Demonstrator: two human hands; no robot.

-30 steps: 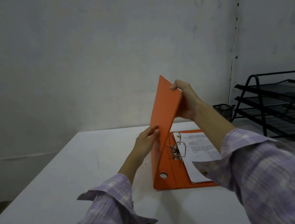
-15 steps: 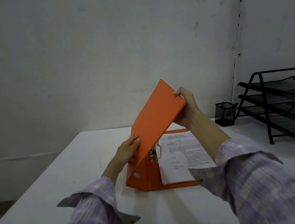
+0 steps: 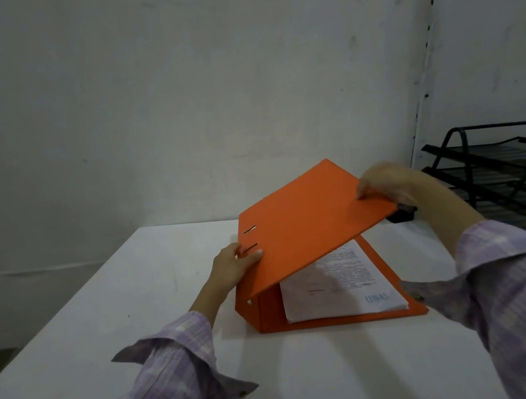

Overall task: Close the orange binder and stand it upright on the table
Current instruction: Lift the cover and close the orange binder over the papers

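The orange binder [image 3: 306,227] lies on the white table [image 3: 136,318] with its back cover flat and its front cover slanting low over the printed pages [image 3: 338,286]. My right hand [image 3: 388,185] pinches the cover's far right edge, thumb on top. My left hand [image 3: 234,266] rests against the cover by the spine, thumb on the orange face near the two slots. The ring mechanism is hidden under the cover.
A black wire letter tray [image 3: 508,178] stands at the right against the wall. A small dark mesh holder [image 3: 402,213] peeks out behind the binder's right edge. The table's left edge runs diagonally toward me.
The front cover has swung down from nearly upright to a shallow angle over the pages. Both hands followed it downward and kept their hold.
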